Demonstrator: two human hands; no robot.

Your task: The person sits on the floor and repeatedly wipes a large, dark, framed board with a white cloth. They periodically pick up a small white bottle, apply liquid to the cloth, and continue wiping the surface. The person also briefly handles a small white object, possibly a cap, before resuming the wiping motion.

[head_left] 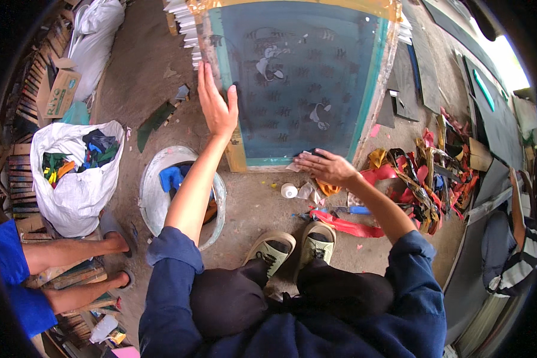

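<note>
Printing screen (298, 128): lying in the far middle of the scene, ahead of the person's shoes (317, 247), with layered white sheets (185, 30) peeking out past its far left edge
Weight and feel: looking fairly light to me for its width, the rim seeming stiff, the dark mesh (301, 83) probably being thin, taut and easy to puncture
Where to hold: the taped rim (237, 156) is offering the safest purchase, left and right sides together, fingertips off the mesh
Left hand (221, 113): resting open against the left rim, fingers pointing far, thumb standing apart, clenching nothing
Right hand (327, 168): lying at the near edge, fingers pointing left; whether it is pinching the small pale scrap (293, 167), I cannot tell
Forearms (192, 185): the left is slanting far and right, the right far and left
</note>
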